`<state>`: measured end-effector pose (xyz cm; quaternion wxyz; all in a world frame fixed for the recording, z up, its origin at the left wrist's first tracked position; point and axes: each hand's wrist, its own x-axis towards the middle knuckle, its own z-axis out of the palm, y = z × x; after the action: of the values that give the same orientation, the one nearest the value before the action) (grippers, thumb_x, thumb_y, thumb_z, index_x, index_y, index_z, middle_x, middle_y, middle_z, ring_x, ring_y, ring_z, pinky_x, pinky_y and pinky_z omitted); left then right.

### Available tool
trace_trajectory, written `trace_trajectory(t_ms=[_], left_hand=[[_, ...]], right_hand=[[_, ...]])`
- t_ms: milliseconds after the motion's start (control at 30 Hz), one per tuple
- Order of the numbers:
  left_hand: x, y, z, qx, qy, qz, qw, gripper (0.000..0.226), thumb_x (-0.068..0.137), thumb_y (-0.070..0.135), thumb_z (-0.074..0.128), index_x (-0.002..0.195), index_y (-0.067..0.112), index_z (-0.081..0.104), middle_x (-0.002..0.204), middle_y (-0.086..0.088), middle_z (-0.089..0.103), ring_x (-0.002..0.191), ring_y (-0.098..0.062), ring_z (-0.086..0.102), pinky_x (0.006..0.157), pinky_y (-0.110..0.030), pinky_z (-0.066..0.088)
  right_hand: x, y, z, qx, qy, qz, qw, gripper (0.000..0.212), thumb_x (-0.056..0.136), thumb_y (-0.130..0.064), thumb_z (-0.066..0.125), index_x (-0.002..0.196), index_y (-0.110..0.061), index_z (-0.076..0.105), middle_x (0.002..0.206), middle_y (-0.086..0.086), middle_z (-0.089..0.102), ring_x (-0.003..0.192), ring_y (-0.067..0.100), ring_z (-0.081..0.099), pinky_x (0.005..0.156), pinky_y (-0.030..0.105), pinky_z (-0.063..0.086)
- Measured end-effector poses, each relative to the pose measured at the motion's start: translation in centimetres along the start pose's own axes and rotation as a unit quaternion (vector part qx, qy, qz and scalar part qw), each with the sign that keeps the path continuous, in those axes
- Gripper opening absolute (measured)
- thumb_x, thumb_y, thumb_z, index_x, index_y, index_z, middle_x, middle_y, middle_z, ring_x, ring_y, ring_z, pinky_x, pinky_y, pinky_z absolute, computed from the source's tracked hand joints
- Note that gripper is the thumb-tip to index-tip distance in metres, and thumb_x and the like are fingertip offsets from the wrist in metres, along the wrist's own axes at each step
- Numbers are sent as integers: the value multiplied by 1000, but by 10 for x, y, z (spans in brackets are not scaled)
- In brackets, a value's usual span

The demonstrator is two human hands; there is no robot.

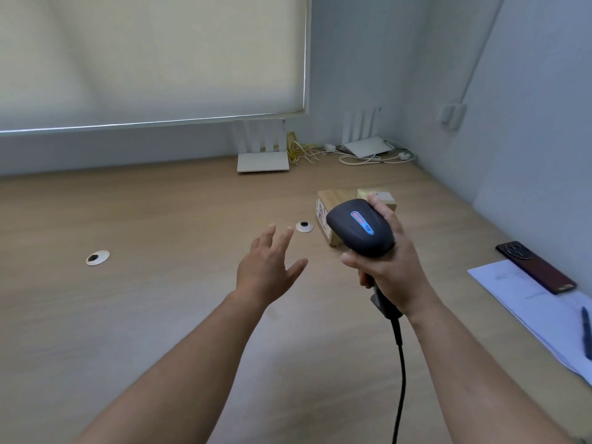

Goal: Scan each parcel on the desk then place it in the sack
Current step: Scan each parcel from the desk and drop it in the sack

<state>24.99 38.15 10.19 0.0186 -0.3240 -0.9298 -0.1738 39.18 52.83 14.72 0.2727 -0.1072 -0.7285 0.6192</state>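
My right hand [389, 274] grips the handle of a black barcode scanner [360, 227], whose head points away from me toward two brown cardboard parcels. One parcel [328, 206] lies just beyond the scanner and is partly hidden by it. A second parcel [381, 195] sits behind my fingers. My left hand [267, 267] hovers over the wooden desk [160, 299] with fingers spread, holding nothing, left of the parcels. No sack is in view.
Two round cable grommets [97, 257] [304, 226] sit in the desk. Two white routers [262, 161] [366, 145] with cables stand at the back wall. At the right edge lie white papers [528, 299], a dark phone [535, 267] and a blue pen [586, 331].
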Motion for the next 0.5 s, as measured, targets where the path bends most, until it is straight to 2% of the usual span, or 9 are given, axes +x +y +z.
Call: trace_trajectory(t_ms=[67, 200, 367, 500], left_hand=[[25, 19, 9, 3, -2, -1, 1000, 69, 92, 55, 48, 150, 34, 17, 159, 0, 15, 144, -20, 19, 101, -39, 40], [76, 55, 30, 21, -11, 2, 1000, 71, 92, 54, 48, 151, 36, 14, 159, 2, 17, 144, -19, 19, 101, -41, 41], [125, 88, 61, 35, -36, 4, 999, 71, 92, 54, 48, 151, 36, 12, 158, 1, 18, 141, -21, 25, 98, -41, 43], [159, 102, 84, 38, -62, -19, 997, 71, 92, 54, 48, 150, 34, 13, 158, -2, 17, 140, -23, 26, 99, -41, 40]], right_hand=[[21, 10, -23, 0, 3, 3, 1000, 95, 72, 15, 73, 139, -43, 38, 123, 10, 55, 47, 7, 49, 40, 24, 42], [63, 33, -68, -9, 7, 13, 1000, 97, 73, 15, 74, 145, -38, 37, 126, 9, 54, 47, 6, 50, 41, 24, 43], [106, 59, -109, -21, 15, 16, 1000, 97, 72, 11, 76, 143, -42, 38, 123, 2, 55, 47, 6, 48, 42, 24, 45], [135, 83, -127, -17, 16, 24, 999, 99, 70, 10, 78, 143, -45, 38, 123, -2, 55, 58, 8, 52, 43, 24, 45]])
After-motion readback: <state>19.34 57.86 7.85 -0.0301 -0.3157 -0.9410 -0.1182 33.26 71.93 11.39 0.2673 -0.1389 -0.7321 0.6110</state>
